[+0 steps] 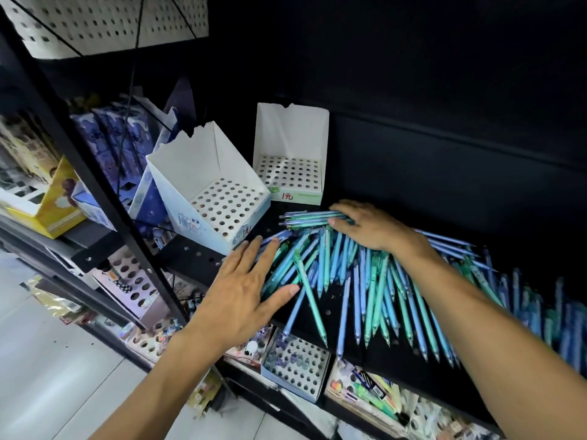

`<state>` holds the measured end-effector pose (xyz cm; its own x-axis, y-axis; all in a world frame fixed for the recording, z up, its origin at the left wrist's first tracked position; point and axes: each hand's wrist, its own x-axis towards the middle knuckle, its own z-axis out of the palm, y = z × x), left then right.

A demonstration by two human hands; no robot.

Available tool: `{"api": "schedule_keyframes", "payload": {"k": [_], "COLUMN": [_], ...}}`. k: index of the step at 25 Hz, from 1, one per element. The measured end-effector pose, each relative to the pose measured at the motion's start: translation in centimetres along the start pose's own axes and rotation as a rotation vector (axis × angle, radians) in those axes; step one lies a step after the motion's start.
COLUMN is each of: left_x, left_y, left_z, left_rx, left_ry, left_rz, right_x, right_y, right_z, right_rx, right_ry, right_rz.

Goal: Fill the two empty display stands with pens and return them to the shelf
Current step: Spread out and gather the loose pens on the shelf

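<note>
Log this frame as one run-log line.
left hand: flat on pens | right hand: gathering pens | left stand: empty, tilted | right stand: empty, upright | stage: pre-fill

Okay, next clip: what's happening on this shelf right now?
A person is gathering loose blue and green pens spread across a black shelf. The left hand lies flat on the pile's left edge; the right hand presses on pens further back. Two white display stands sit behind, their hole grids empty.
</note>
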<state>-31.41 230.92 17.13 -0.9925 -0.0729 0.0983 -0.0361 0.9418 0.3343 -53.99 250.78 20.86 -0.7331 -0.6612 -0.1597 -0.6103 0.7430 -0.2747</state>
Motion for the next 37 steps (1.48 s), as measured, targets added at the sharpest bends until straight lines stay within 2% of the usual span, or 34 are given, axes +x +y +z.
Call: {"api": "schedule_keyframes", "payload": {"k": [4,8,12,15,19,22,25,28,31,34,37], "left_x": [0.9,1.9,4.6,7.4,10.9,12.9,14.8,16.4,16.1,16.4,18.2], "left_y": [2.2,4.1,8.3,11.6,16.2,21.0,22.0,16.6,9.8,9.9,15.7], "left_z": [-0.5,-1.4,-2.1,-1.8,-0.8,0.4,0.2,-1.7,-2.8,-2.2,-1.1], "left_rx": [-0.202,-0.114,-0.076,-0.024,0.053,0.121,0.024,-0.068,0.005,0.087,0.106], "left_ry": [-0.03,-0.011,-0.025,-0.045,-0.119,-0.201,-0.221,-0.109,-0.205,-0.263,-0.25], "left_rz": [-0.035,0.02,0.2,0.321,0.485,0.605,0.55,0.328,0.223,0.311,0.436], "right_x": [-1.7,-6.1,-13.5,-19.5,-26.8,-29.8,-29.7,-28.8,-28.0,-27.4,-26.7], "right_y": [-0.1,0.7,3.8,6.1,8.7,9.8,10.5,10.8,10.6,10.9,11.0], "right_z": [-0.8,-2.2,-2.3,-1.8,-0.5,0.7,2.0,2.7,2.8,2.5,2.4], "right_rx": [0.027,0.12,0.139,0.174,0.139,0.174,0.295,0.254,0.232,0.191,0.135], "right_ry": [0.064,0.244,0.328,0.474,0.606,0.479,0.404,0.376,0.375,0.375,0.365], "right_rz": [-0.015,0.038,0.241,0.423,0.769,0.974,1.013,0.989,0.97,0.952,0.954]}}
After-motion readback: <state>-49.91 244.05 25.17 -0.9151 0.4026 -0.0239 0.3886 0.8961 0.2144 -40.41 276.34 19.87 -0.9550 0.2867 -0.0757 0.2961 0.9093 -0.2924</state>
